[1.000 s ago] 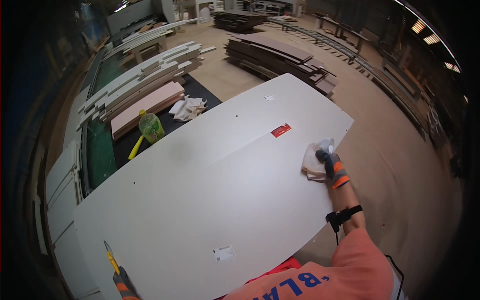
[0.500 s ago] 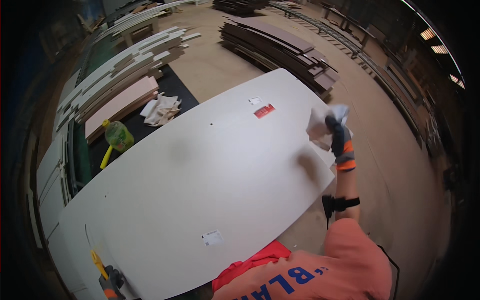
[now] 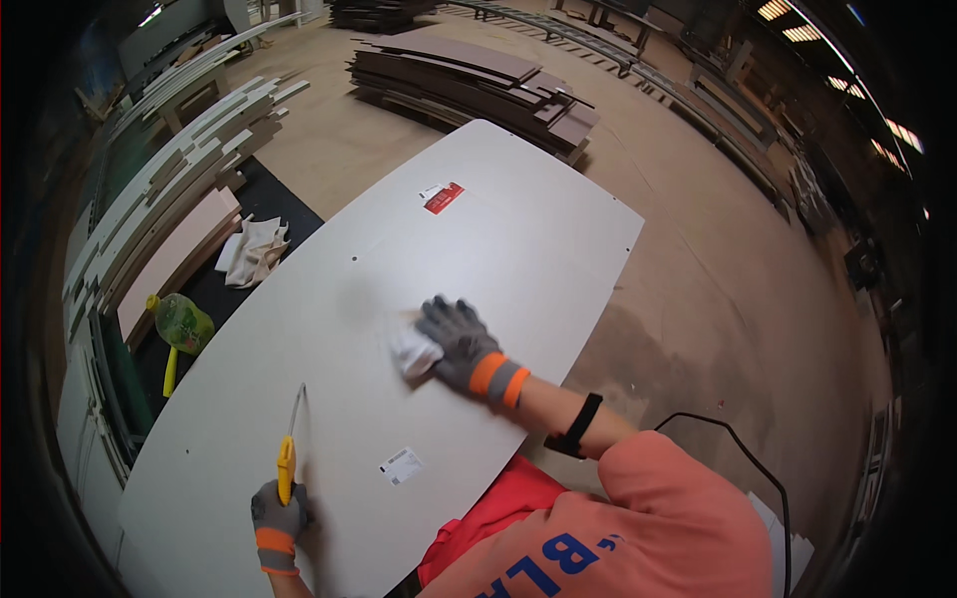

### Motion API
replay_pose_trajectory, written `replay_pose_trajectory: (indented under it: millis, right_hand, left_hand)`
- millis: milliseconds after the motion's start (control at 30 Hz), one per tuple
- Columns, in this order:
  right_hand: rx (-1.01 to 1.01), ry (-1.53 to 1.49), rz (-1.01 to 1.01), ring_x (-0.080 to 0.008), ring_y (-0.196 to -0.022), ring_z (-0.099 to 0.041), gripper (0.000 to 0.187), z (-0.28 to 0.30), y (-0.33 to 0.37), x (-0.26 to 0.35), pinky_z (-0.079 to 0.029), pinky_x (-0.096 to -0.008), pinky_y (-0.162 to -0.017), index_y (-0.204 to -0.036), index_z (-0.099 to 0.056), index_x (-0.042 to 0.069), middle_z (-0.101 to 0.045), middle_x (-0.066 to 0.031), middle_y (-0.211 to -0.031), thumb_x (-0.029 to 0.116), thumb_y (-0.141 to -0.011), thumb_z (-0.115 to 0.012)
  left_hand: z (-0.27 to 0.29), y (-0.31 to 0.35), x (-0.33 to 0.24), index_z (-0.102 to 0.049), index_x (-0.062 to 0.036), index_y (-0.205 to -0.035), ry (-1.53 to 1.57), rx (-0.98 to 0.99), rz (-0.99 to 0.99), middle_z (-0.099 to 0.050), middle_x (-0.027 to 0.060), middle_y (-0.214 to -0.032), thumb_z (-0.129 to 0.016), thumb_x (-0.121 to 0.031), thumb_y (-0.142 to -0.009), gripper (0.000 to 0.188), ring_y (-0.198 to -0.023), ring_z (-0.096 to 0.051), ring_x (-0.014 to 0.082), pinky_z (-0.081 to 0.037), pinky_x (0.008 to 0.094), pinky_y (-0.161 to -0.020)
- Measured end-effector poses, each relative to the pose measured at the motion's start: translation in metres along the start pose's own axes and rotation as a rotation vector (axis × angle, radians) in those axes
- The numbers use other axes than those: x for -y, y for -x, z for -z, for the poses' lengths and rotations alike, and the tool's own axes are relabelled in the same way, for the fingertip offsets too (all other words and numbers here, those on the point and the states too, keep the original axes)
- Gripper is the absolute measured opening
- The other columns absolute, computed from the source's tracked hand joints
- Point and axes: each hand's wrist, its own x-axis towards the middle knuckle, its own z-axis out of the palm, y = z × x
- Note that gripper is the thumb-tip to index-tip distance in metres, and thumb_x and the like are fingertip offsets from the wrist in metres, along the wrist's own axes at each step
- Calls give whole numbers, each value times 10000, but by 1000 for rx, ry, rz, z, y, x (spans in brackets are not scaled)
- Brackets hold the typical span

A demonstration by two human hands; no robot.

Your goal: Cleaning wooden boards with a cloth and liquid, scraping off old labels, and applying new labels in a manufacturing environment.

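Head cam: L hand [image 3: 281,509] clasps tool [image 3: 286,466], R hand [image 3: 459,341] spread on rag [image 3: 413,354], btl [image 3: 183,324] capped.

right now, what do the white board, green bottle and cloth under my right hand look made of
White board: perhaps coated wood or metal, satin, given its soft sheen. Green bottle: probably glossy plastic, looking see-through. Cloth: likely matte fabric, from its folds, though blurred.

- A stack of dark brown, flat boards [image 3: 454,85] is placed on the brown floor [image 3: 698,299].
- Long white strips [image 3: 189,159] are piled beside pale pink, flat boards [image 3: 177,254].
- A green transparent plastic bottle [image 3: 182,324] and a crumpled whitish cloth [image 3: 255,251] are seen on a black surface [image 3: 274,189].
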Motion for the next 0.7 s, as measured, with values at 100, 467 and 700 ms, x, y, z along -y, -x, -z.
replay_pose_trajectory:
  millis: [100,467,700]
  right_hand:
    - [-102,123,-345,-336,-1425,-280,598,21,-16,-85,-160,-475,-1179,-1377,-472,106,-364,-171,-1507,387,-854,-548]
    - [-135,240,-370,-319,-1444,-245,687,33,34,-135,-132,-471,-1190,-1416,-416,35,-344,-166,-1518,358,-833,-583]
    - [-4,65,-17,-326,-1440,-249,657,38,49,-49,-153,-475,-1190,-1364,-475,57,-360,-168,-1506,341,-797,-648]
  left_hand:
    - [8,-6,-1,-623,24,-783,-52,-127,94,-615,197,-680,-640,-248,-804,273,-646,-599,377,-472,448,-626]
    - [34,43,162,-656,-6,-1098,-200,-536,526,-670,128,-948,-668,-175,-895,264,-613,-639,190,-527,277,-528]
    - [45,93,235,-629,-43,-1142,374,-785,602,-669,127,-993,-574,-282,-942,316,-861,-637,227,-533,363,-736]
